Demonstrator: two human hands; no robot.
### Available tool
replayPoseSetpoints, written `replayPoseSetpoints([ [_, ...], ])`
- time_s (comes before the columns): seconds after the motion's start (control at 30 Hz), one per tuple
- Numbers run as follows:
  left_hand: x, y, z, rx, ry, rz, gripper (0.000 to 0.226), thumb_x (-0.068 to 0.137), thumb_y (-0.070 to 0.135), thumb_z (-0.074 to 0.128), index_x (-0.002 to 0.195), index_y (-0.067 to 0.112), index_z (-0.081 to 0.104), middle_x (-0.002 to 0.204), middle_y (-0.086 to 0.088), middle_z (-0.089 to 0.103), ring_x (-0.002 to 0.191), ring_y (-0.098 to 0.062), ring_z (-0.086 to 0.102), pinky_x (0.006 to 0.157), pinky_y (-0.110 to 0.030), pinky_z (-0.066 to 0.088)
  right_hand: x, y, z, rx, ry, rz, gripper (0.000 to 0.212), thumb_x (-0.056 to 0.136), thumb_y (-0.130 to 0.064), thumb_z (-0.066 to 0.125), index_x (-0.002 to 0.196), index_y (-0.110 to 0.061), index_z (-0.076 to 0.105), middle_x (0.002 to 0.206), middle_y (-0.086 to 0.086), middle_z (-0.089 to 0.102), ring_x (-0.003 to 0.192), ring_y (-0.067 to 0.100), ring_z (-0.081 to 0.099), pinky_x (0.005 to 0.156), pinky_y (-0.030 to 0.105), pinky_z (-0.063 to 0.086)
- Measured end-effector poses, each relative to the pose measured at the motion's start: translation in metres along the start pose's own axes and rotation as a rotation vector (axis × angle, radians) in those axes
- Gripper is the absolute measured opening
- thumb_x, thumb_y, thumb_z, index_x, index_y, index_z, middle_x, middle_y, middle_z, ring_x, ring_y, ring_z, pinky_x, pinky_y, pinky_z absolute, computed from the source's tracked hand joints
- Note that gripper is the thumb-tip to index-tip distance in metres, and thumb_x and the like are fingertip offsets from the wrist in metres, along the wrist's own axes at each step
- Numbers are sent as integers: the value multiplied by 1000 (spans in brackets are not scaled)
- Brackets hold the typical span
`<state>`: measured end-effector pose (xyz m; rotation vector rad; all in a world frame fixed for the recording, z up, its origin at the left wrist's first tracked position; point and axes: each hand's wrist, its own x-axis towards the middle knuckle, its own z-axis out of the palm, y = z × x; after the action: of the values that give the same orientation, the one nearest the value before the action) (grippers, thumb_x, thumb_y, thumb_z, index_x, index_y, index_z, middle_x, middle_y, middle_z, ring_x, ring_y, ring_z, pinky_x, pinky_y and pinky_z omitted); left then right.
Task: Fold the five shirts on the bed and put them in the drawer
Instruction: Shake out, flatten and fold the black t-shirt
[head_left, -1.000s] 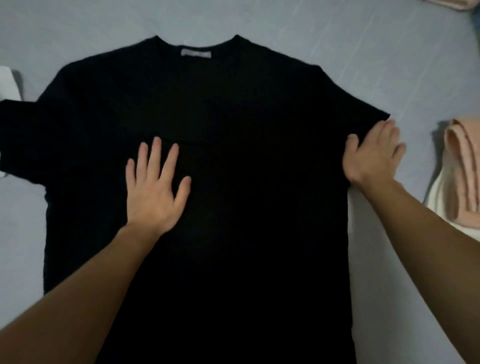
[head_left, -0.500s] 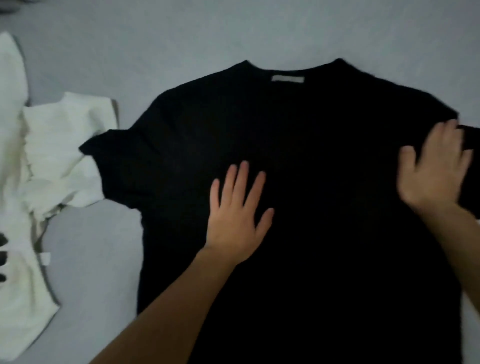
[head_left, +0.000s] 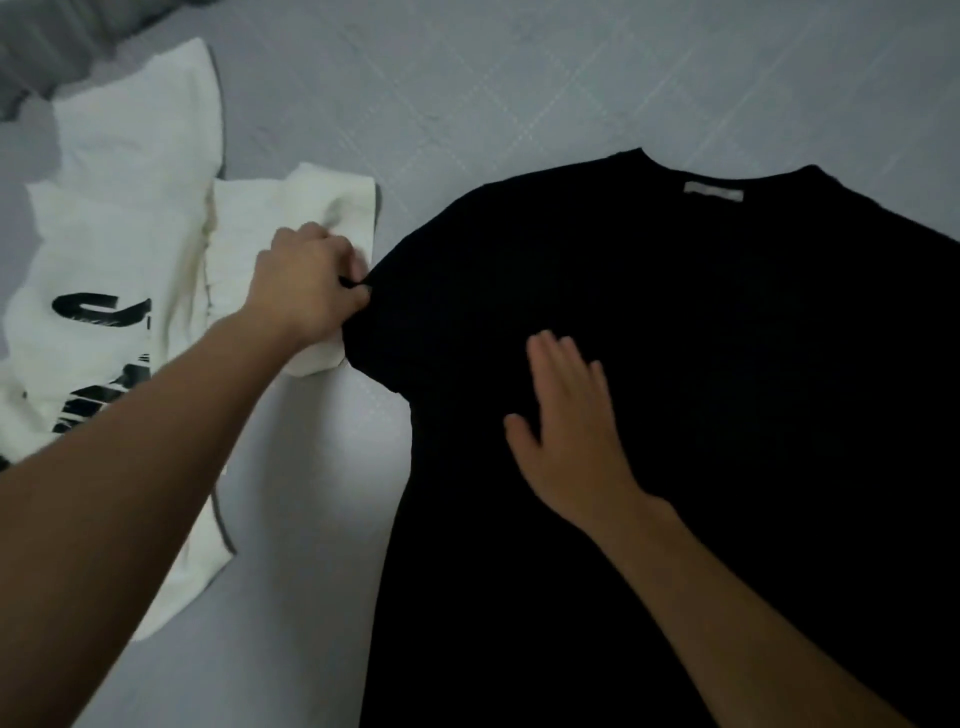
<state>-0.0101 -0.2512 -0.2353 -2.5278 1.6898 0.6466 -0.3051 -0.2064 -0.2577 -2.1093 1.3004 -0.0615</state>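
Your left hand (head_left: 306, 283) had its fingers curled, pinching the sleeve edge of the black shirt (head_left: 701, 415); your right hand (head_left: 566, 421) lay flat, fingers straight, pressing the shirt's chest; the shirt was spread face up on the bed (head_left: 467, 78); its sleeve overlapped a white shirt (head_left: 130, 234) lying just beside it.

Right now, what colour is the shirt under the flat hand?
Black, seen in the head view.

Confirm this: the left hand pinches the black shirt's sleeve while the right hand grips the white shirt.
Wrong on the right hand. In the head view the right hand lies flat and open on the black shirt, not on the white shirt. The left hand does pinch the black sleeve.
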Motion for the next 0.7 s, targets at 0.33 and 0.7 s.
replayPoseSetpoints([
  [0.33, -17, 51, -33, -1160, -122, -344, 16, 89, 17, 66, 75, 19, 58, 61, 2, 59, 52, -11, 56, 51, -23, 41, 32, -97, -2, 315, -11, -48, 105, 77, -53, 73, 156, -19, 14, 155, 2, 31, 138, 14, 29, 113, 26, 22],
  [0.7, -52, 71, 17, -1059, 23, -237, 17, 92, 21, 67, 107, 17, 61, 82, -1, 64, 71, -16, 59, 70, -34, 49, 52, -35, -46, 960, 393, 492, 18, 98, -16, 52, 94, -25, 67, 91, -8, 67, 83, 6, 63, 83, 23, 50],
])
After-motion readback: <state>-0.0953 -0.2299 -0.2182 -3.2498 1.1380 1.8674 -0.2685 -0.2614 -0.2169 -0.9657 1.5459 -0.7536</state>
